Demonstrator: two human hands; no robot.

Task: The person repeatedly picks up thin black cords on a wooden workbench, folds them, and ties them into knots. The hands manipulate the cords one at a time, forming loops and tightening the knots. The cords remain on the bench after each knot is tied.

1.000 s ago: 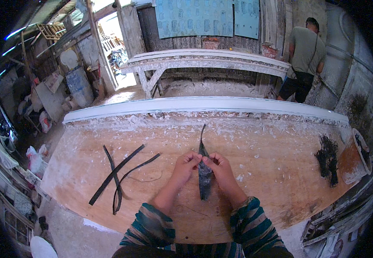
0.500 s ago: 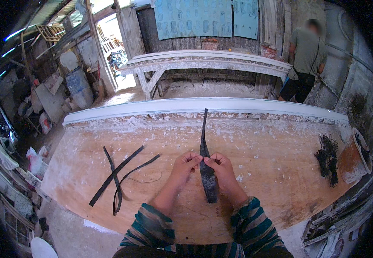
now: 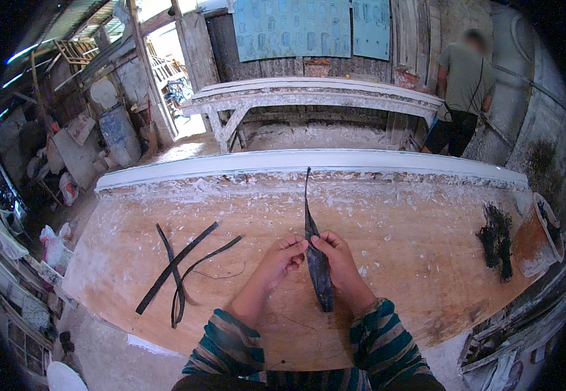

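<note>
A black strip [image 3: 319,277], wide at the near end and tapering to a thin far tip, is pinched near its middle by both hands. My left hand [image 3: 284,259] grips its left edge with thumb and forefinger. From the other side my right hand [image 3: 336,257] pinches it the same way, fingertips almost meeting the left ones. To the left, several narrow black strips [image 3: 177,264] lie crossed on the wooden tabletop [image 3: 400,274]. A thin dark thread [image 3: 221,276] curls beside them.
White flakes dot the tabletop, and a long white ledge [image 3: 361,159] runs along its far edge. At the right lie bundles of black cord [image 3: 496,241] by a tipped, dirty orange bucket [image 3: 536,241]. Beyond are a white-crusted bench [image 3: 315,91] and a person [image 3: 466,85] facing the wall.
Both hands and the black strip have shifted slightly nearer to me. The strip's broad end has turned and looks narrower.
</note>
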